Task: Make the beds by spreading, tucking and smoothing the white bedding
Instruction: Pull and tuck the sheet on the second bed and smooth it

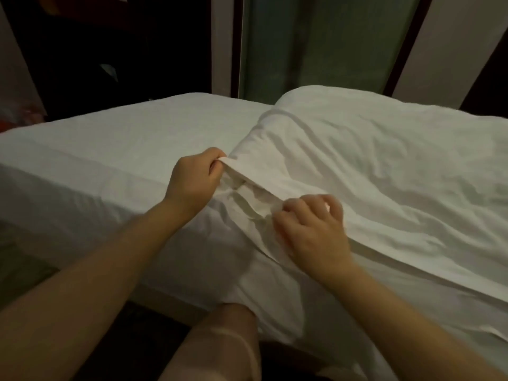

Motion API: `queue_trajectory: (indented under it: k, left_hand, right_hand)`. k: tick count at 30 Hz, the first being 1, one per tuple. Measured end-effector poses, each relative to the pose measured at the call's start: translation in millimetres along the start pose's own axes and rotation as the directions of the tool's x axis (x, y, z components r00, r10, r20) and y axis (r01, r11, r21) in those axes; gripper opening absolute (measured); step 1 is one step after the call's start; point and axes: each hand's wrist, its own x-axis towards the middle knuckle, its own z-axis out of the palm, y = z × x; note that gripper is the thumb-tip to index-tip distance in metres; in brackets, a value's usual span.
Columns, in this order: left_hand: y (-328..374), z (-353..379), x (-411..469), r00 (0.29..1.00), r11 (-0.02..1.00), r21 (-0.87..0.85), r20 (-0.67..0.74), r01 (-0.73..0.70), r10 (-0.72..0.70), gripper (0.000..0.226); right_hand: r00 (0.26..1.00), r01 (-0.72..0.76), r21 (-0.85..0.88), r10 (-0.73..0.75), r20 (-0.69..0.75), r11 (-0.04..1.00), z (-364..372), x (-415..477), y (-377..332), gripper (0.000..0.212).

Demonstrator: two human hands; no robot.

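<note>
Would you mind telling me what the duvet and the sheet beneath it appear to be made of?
Duvet: matte white woven cloth, probably cotton, over soft filling; it puffs and creases deeply. Sheet: thinner matte white cloth, likely cotton; it lies flat with fine wrinkles.

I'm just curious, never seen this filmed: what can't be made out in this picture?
Head view, right hand: motion blur hides whether it grips the rumpled white fabric duvet.
Head view, dark recess upper left: too dim to read.
Head view, white-sheeted bed: right side cut off by the frame edge.
</note>
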Motion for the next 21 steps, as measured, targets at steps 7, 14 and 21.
queue_trajectory:
  k: [7, 14, 21]
  left_hand:
    - [20, -4, 11, 0.998, 0.996, 0.077, 0.027, -0.054, 0.052, 0.018]
    - [-12, -6, 5, 0.969, 0.957, 0.268, 0.187, 0.111, -0.164, 0.029]
    - [3, -52, 25, 0.997, 0.945, 0.328, -0.078, 0.007, 0.019, 0.014]
  right_hand:
    - [0.966, -0.256, -0.021, 0.256, 0.031, 0.966, 31, 18, -27, 0.025]
    - [0.951, -0.264, -0.128, 0.280, 0.132, 0.956, 33, 51, -24, 0.021]
    - [0.959, -0.200, 0.083, 0.212, -0.186, 0.976, -10, 78, 16, 0.006]
